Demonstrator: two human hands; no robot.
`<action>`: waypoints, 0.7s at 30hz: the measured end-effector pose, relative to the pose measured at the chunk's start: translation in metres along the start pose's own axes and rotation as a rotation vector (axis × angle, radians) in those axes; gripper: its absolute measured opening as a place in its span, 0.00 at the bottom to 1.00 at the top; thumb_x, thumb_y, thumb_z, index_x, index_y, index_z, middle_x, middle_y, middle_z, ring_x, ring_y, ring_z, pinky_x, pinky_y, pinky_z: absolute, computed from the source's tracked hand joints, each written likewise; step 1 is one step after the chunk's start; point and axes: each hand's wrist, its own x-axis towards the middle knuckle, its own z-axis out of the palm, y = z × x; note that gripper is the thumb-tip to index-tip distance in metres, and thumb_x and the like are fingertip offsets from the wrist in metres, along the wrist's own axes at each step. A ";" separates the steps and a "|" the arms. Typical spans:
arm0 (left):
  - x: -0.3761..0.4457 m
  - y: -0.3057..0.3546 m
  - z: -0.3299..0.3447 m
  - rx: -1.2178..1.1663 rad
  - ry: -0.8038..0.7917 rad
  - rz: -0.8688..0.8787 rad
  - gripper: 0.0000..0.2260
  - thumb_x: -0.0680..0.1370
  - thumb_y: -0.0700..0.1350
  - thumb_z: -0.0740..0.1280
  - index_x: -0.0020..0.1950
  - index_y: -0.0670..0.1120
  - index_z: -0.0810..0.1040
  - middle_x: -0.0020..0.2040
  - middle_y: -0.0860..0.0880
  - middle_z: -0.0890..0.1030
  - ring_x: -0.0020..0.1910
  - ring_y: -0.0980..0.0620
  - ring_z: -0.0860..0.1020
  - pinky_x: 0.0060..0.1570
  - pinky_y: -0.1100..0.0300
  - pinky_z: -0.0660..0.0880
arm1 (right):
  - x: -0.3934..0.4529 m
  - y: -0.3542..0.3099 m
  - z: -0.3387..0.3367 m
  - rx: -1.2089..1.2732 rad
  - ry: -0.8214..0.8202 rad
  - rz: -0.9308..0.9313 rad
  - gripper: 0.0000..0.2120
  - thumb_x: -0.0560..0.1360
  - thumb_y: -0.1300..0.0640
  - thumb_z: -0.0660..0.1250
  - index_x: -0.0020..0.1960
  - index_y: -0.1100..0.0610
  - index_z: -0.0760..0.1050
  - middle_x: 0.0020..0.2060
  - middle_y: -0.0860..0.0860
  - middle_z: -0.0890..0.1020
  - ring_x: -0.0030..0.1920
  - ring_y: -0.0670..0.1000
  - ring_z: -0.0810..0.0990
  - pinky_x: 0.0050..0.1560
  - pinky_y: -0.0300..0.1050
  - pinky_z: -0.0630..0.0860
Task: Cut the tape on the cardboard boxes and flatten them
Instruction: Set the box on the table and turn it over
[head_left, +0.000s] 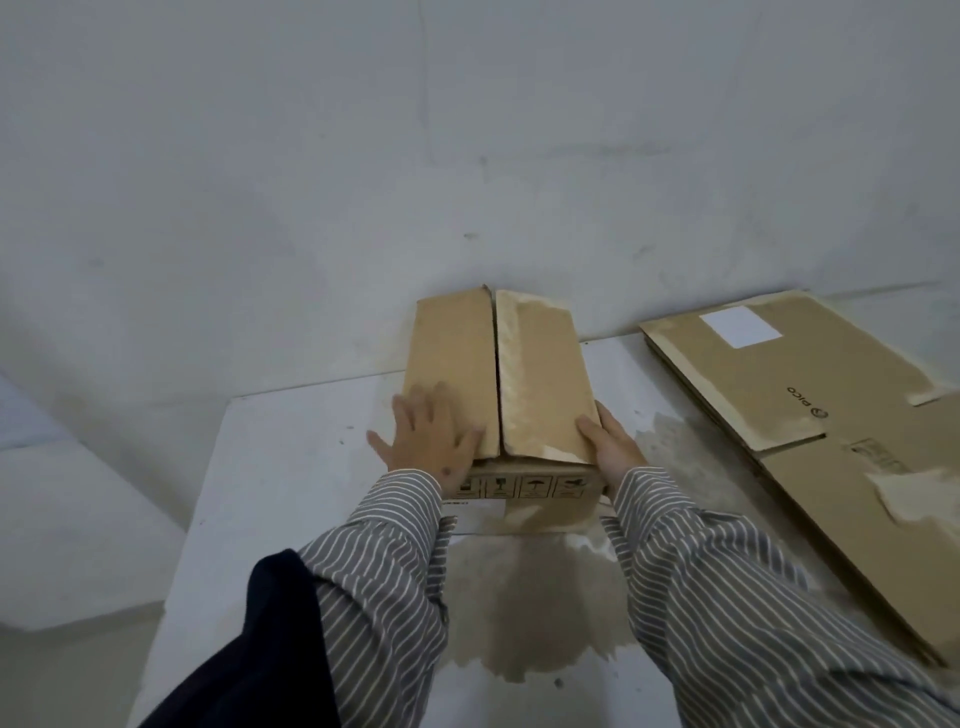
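Fingers (415, 410) of left hand (431, 441) spread flat on box (498, 374) flap | right hand (613, 447) grips box's right edge | flattened cardboard (779, 384) lies well right

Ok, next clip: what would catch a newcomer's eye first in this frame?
First, the upright cardboard box at the centre of the white table, its two top flaps meeting along a dark seam. The left hand lies flat on the left flap, while the right hand grips the box's near right corner. At the right, flattened boxes lie stacked on the table, the top one bearing a white label.
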 end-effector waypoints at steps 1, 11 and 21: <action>-0.001 0.008 0.002 0.094 0.047 0.060 0.29 0.81 0.61 0.46 0.78 0.53 0.39 0.78 0.47 0.39 0.77 0.43 0.41 0.70 0.34 0.45 | 0.003 -0.001 -0.003 0.011 -0.020 0.003 0.23 0.79 0.49 0.59 0.74 0.47 0.61 0.65 0.49 0.74 0.61 0.55 0.74 0.66 0.54 0.69; -0.001 0.027 0.019 0.314 -0.034 0.369 0.25 0.82 0.58 0.42 0.78 0.54 0.41 0.78 0.56 0.41 0.77 0.54 0.44 0.72 0.40 0.45 | 0.008 -0.006 -0.007 0.137 -0.091 -0.004 0.19 0.79 0.49 0.61 0.70 0.45 0.67 0.62 0.48 0.75 0.58 0.53 0.75 0.54 0.47 0.74; -0.004 -0.019 0.009 0.275 -0.030 0.381 0.26 0.82 0.58 0.43 0.78 0.54 0.40 0.78 0.58 0.41 0.77 0.56 0.43 0.73 0.43 0.43 | 0.018 0.021 0.038 0.132 -0.089 0.220 0.36 0.73 0.29 0.54 0.71 0.51 0.66 0.68 0.52 0.72 0.67 0.58 0.70 0.69 0.57 0.64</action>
